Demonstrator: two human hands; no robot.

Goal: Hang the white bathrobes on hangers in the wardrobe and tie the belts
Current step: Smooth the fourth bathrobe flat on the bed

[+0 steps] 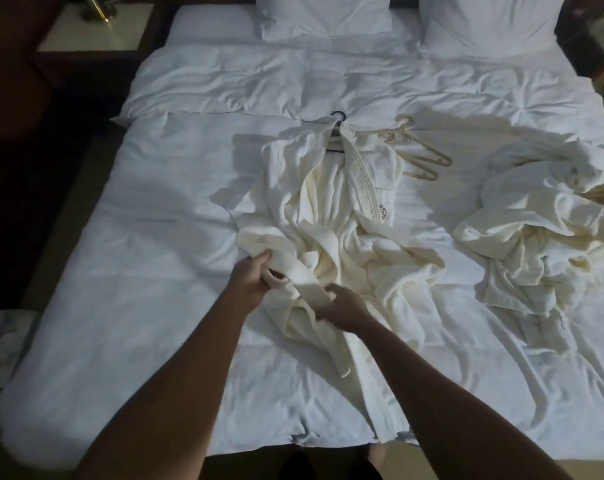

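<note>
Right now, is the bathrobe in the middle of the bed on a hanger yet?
Yes. A dark hanger shows at the middle bathrobe's collar, hook poking out above.

A white bathrobe (335, 216) lies on the bed (155, 202), its collar on a black hanger (338, 133). The left hand (253, 280) grips a bunched fold; the right hand (342, 306) pinches the belt (314, 296). Cream hangers (418, 150) lie far right, beside a crumpled second bathrobe (542, 223).

Both forearms are bare, with no sleeves, watch or rings visible.
</note>
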